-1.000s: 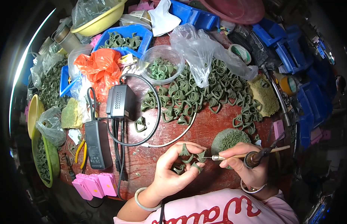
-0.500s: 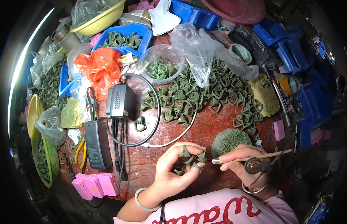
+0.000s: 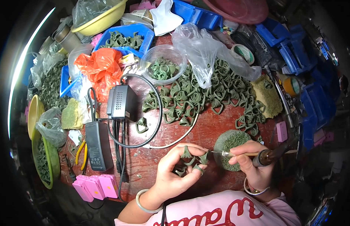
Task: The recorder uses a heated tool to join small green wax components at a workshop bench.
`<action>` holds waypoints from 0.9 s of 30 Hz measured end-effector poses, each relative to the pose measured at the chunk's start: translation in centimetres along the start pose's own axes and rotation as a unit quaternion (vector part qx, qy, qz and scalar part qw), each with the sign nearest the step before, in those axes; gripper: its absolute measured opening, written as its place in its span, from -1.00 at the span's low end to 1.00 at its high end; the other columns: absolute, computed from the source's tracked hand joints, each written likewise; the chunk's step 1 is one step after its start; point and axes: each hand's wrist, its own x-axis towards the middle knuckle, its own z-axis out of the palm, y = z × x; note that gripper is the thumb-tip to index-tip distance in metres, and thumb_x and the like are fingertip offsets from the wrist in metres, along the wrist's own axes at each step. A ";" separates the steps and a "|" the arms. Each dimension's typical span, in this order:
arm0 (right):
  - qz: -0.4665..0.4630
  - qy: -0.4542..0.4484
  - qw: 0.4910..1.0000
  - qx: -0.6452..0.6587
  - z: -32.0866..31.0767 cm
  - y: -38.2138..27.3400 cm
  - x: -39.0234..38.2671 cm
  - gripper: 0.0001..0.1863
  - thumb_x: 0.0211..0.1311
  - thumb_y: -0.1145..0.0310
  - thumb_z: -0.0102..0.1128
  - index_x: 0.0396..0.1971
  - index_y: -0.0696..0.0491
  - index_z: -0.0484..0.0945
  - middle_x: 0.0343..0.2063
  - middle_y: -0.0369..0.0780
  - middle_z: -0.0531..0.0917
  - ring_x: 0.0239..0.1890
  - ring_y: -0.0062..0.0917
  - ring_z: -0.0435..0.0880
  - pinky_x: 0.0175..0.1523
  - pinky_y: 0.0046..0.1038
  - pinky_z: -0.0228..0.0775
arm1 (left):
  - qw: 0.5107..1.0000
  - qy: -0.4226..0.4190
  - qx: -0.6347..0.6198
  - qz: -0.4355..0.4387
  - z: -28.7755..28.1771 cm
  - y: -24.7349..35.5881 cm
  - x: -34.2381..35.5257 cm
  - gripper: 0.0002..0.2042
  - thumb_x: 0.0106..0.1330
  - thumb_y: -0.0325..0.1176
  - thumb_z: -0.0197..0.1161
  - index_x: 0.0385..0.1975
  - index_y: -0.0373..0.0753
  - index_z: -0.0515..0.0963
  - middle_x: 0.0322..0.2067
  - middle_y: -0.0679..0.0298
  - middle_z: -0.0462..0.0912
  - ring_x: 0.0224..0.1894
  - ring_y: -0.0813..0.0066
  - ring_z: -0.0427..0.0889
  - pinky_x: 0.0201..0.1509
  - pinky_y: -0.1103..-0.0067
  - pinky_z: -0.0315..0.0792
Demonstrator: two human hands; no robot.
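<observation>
My left hand (image 3: 171, 175) is closed around several dark green wax rings (image 3: 186, 152), their fan-shaped heads showing between thumb and fingers. One ring (image 3: 202, 158) stands out at the fingertips. My right hand (image 3: 254, 165) pinches a thin needle tool with a light wooden handle (image 3: 252, 153). Its metal tip reaches left to the top of that ring; whether it touches, I cannot tell. The same hand also holds a corded, dark-handled tool with a brown collar (image 3: 263, 157), pointing up and right. Beneath the needle lies a round pad covered in green crumbs (image 3: 224, 143).
A heap of green rings (image 3: 220, 86) spreads over the red table (image 3: 171, 135) beyond my hands. A black power box (image 3: 122, 101), adapter (image 3: 97, 147) and looped cables lie left. Pink blocks (image 3: 96, 187) sit near the front edge; blue bins (image 3: 316, 109) stand right.
My right hand has tilted, swinging the dark-handled tool to point further right. The needle tip has risen from the ring's lower side to its top. My left hand stays in place.
</observation>
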 end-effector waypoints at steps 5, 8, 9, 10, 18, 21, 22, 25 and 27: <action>0.029 -0.095 0.994 0.035 -0.5 -0.3 0.2 -0.85 0.27 0.57 0.18 -0.20 0.31 0.59 -0.34 -0.11 0.68 -0.32 -0.47 0.73 -0.19 -0.53 0.57 | 0.996 -0.013 -0.064 -0.057 -0.3 0.2 -0.1 -0.67 0.15 -0.68 0.21 -0.07 -0.35 0.47 -0.09 0.22 0.57 -0.18 0.60 0.62 -0.21 0.74 0.46; 0.055 -0.134 0.984 0.107 -0.1 -0.1 0.1 -0.82 0.29 0.54 0.18 -0.18 0.33 0.57 -0.29 -0.07 0.69 -0.33 -0.43 0.73 -0.18 -0.50 0.59 | 0.991 -0.017 -0.106 -0.081 -0.4 0.2 -0.2 -0.66 0.16 -0.68 0.20 -0.04 -0.35 0.46 -0.08 0.23 0.56 -0.16 0.57 0.63 -0.14 0.71 0.47; 0.055 -0.135 0.984 0.107 -0.1 0.0 0.1 -0.82 0.29 0.54 0.18 -0.18 0.33 0.57 -0.29 -0.07 0.69 -0.33 -0.43 0.73 -0.18 -0.50 0.59 | 0.989 -0.015 -0.119 -0.089 -0.4 0.2 -0.2 -0.66 0.16 -0.68 0.20 -0.03 -0.35 0.46 -0.08 0.22 0.55 -0.14 0.56 0.63 -0.12 0.70 0.47; 0.055 -0.141 0.983 0.100 0.0 0.0 0.1 -0.83 0.29 0.54 0.18 -0.18 0.32 0.57 -0.28 -0.07 0.69 -0.31 -0.44 0.73 -0.16 -0.50 0.58 | 0.989 -0.015 -0.119 -0.089 -0.4 0.3 -0.2 -0.66 0.16 -0.68 0.20 -0.03 -0.35 0.46 -0.08 0.22 0.55 -0.14 0.56 0.63 -0.12 0.70 0.47; 0.072 -0.105 0.989 0.076 0.6 0.1 -0.3 -0.82 0.28 0.52 0.22 -0.17 0.29 0.59 -0.28 -0.10 0.70 -0.29 -0.48 0.74 -0.14 -0.52 0.57 | 0.996 -0.033 -0.081 -0.032 -0.4 0.2 -0.1 -0.68 0.17 -0.68 0.19 -0.05 -0.37 0.46 -0.05 0.16 0.53 -0.05 0.53 0.54 -0.02 0.63 0.46; 0.067 -0.092 0.989 0.095 0.8 0.2 -0.4 -0.81 0.27 0.52 0.22 -0.15 0.28 0.59 -0.26 -0.10 0.70 -0.30 -0.49 0.73 -0.16 -0.52 0.57 | 0.997 -0.028 -0.070 -0.007 -0.4 0.1 -0.1 -0.69 0.17 -0.68 0.18 -0.06 -0.38 0.46 -0.06 0.15 0.54 -0.05 0.51 0.55 -0.03 0.63 0.46; 0.072 -0.088 0.985 0.130 0.9 0.1 -0.4 -0.81 0.24 0.54 0.24 -0.17 0.28 0.60 -0.26 -0.09 0.70 -0.32 -0.49 0.72 -0.18 -0.51 0.57 | 0.997 -0.028 -0.070 -0.007 -0.4 0.1 -0.1 -0.69 0.17 -0.68 0.18 -0.06 -0.38 0.46 -0.06 0.15 0.54 -0.05 0.51 0.55 -0.03 0.63 0.46; 0.023 -0.101 0.989 0.101 0.7 0.1 0.0 -0.81 0.17 0.58 0.28 -0.20 0.25 0.62 -0.28 -0.10 0.71 -0.35 -0.50 0.70 -0.22 -0.51 0.57 | 0.997 -0.019 -0.077 -0.003 -0.1 0.2 -0.1 -0.70 0.16 -0.68 0.17 -0.07 -0.38 0.47 -0.07 0.15 0.54 -0.06 0.52 0.55 -0.02 0.63 0.45; -0.032 -0.117 0.992 0.037 0.4 -0.2 0.4 -0.80 0.13 0.60 0.31 -0.22 0.24 0.64 -0.31 -0.11 0.71 -0.36 -0.51 0.68 -0.24 -0.51 0.56 | 0.995 -0.012 -0.092 -0.029 0.1 0.3 -0.1 -0.70 0.16 -0.68 0.18 -0.08 -0.38 0.47 -0.07 0.14 0.55 -0.06 0.52 0.55 -0.01 0.59 0.46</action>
